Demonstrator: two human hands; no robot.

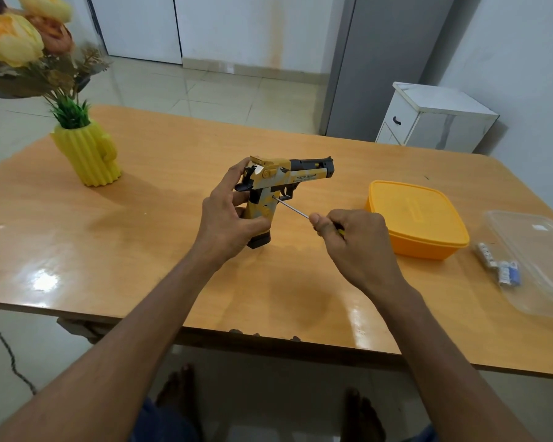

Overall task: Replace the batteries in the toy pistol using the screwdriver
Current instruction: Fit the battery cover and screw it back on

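Note:
A yellow, white and black toy pistol [288, 177] stands upright over the middle of the wooden table [173, 173], barrel pointing right. My left hand [227, 215] grips its handle from the left and behind. My right hand [351, 240] holds the handle of a screwdriver [292, 208], whose thin metal shaft slants up and left. Its tip touches the side of the pistol grip just behind the trigger guard. Several batteries [505, 269] lie on the table at the right.
A closed orange plastic box [419, 218] sits right of my right hand. A clear plastic lid [533, 263] lies at the far right edge beside the batteries. A yellow ribbed vase [90, 154] with artificial flowers stands at the back left. A white cabinet [434, 119] stands behind the table.

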